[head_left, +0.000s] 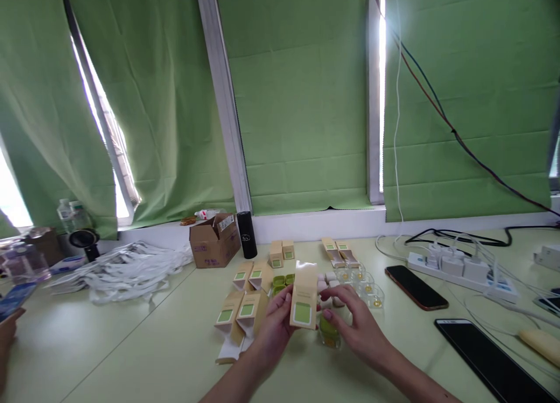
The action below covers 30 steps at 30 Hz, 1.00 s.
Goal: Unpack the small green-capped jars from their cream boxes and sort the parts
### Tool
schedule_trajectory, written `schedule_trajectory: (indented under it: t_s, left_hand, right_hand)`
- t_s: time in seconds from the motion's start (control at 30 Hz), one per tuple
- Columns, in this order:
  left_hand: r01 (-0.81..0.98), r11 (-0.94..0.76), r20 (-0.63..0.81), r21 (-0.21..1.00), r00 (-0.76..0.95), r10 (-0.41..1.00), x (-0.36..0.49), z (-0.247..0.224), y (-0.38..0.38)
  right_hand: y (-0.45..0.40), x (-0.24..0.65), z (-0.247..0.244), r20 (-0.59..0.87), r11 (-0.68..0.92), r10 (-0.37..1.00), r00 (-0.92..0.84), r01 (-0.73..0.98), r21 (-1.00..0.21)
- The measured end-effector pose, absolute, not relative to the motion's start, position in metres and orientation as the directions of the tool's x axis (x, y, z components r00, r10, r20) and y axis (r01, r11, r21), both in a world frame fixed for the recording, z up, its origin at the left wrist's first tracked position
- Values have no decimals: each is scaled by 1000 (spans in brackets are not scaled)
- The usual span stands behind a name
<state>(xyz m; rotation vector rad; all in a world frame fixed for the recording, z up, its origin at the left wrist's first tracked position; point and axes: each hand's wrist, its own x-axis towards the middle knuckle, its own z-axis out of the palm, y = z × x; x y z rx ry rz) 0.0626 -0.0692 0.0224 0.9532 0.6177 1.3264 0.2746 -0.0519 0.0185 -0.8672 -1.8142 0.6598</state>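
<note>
My left hand (275, 321) is closed on a beige carton (304, 295) with a green label, tilted up in front of me, its top flap raised. My right hand (356, 321) is beside the carton with thumb and index finger apart. Just under that thumb stands a green square jar (329, 332); whether they touch I cannot tell. Behind the carton, partly hidden, are several green jars (280, 281) and white caps (331, 277). To their right are several clear glass jars (370, 289). Open cartons (247, 309) lie left of my hands.
More cartons (282, 252) stand behind, near a brown cardboard box (214, 242) and a black cylinder (247, 234). White straps (135, 272) lie left. Phones (415, 286) and a power strip (464, 269) with cables are right. Another person's hand (9, 327) shows at far left.
</note>
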Motion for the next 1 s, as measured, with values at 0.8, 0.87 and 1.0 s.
schedule_trajectory:
  t_s: [0.8,0.87,1.0]
  left_hand:
    - [40,-417,397,908,233,888,90,62,-73]
    - [58,-435,416,899,205,886,96,60,-70]
    - [68,-455,441,888,161,883,102,50,-65]
  right_hand:
    - [-32,273,29,327,300,939,-102,-218,-929]
    - [-32,274,29,321,295,942,-95,-215,-931]
    - [-32,274,26,307,282,947,-94,-209,-936]
